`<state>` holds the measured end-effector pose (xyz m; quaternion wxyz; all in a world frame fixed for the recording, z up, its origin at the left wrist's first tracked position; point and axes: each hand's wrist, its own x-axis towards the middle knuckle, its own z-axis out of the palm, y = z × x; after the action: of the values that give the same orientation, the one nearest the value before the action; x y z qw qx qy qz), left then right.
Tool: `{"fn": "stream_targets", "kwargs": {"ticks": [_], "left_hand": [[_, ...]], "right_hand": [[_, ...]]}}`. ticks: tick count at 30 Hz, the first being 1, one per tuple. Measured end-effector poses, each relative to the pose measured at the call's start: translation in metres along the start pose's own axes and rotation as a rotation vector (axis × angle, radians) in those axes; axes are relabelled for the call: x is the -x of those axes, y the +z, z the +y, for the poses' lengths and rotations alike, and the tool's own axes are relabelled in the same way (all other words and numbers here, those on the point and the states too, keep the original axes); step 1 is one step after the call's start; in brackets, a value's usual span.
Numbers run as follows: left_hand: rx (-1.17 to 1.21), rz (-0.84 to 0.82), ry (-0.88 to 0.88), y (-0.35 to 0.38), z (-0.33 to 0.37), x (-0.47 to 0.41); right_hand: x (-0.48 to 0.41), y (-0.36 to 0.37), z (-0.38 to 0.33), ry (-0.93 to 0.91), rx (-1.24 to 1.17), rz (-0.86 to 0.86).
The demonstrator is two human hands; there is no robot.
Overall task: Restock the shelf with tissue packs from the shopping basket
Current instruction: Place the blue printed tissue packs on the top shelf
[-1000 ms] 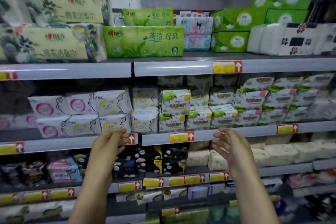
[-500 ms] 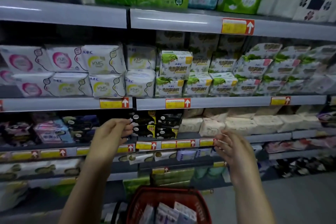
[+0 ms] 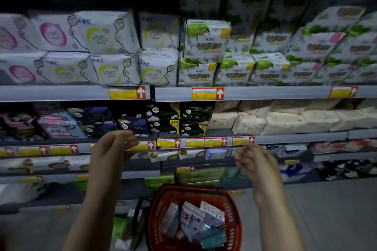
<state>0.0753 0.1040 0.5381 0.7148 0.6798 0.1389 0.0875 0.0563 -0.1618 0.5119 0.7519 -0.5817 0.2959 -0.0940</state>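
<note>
The view has dropped and the basket [image 3: 157, 214] of packs [image 3: 193, 220] now shows. Left hand [image 3: 111, 149] and right hand [image 3: 255, 161] hover above, each grip loosely spread and empty, ready for a pack.

The shelf [image 3: 265, 92] fills the frame in grey tiers edged with yellow price tags [image 3: 207, 93]. On the tier across the middle, ringed white packs [image 3: 106, 32] are stacked two high at left, with green-leafed packs [image 3: 206, 40] at centre and right. The tier below carries dark packs [image 3: 163, 120] at centre and cream packs [image 3: 285, 120] at right. At bottom centre a red shopping basket [image 3: 195, 191] stands on the grey floor [image 3: 326, 210].
</note>
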Motion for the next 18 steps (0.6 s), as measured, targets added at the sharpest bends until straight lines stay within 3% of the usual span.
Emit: {"fn": "stream_targets", "kwargs": {"ticks": [8, 18], "left_hand": [[-0.042, 0.098, -0.057, 0.047, -0.058, -0.002], [-0.176, -0.022, -0.335, 0.090, -0.183, -0.002]], "right_hand": [[-0.031, -0.037, 0.047, 0.095, 0.099, 0.047], [-0.086, -0.096, 0.134, 0.207, 0.189, 0.149]]}}
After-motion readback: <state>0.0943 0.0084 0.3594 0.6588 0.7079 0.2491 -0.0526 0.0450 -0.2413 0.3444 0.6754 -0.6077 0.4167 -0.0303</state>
